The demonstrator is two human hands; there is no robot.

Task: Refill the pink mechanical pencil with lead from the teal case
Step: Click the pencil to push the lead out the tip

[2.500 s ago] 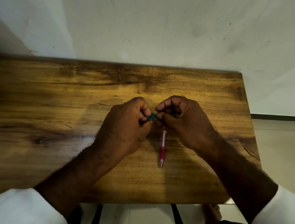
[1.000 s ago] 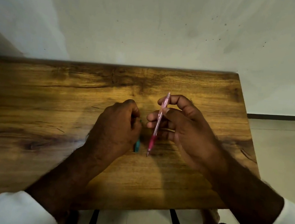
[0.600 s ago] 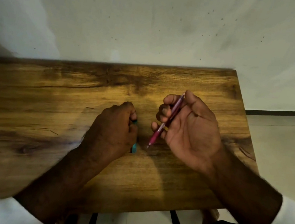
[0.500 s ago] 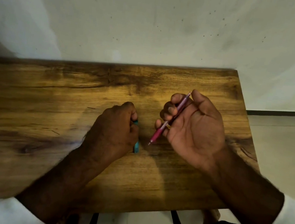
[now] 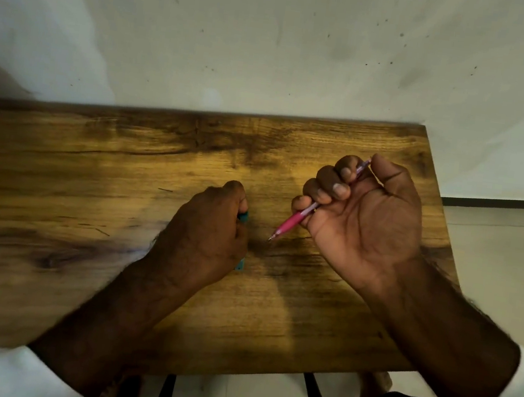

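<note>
My right hand is closed in a fist around the pink mechanical pencil, palm turned up. The pencil's tip points down-left toward the table and its top end pokes out by my thumb. My left hand rests knuckles-up on the wooden table and covers the teal lead case. Only the case's two ends show, one above my fingers and one below my palm. The two hands are a short gap apart.
The table's right edge and near edge are close to my right forearm. A pale wall stands right behind the table's far edge. Tiled floor, black table legs and a bare foot show below the near edge.
My right hand has lifted the pencil off the table, turned palm up and closed its fingers fully around it. My left hand has dropped to the table with the teal case under it.
</note>
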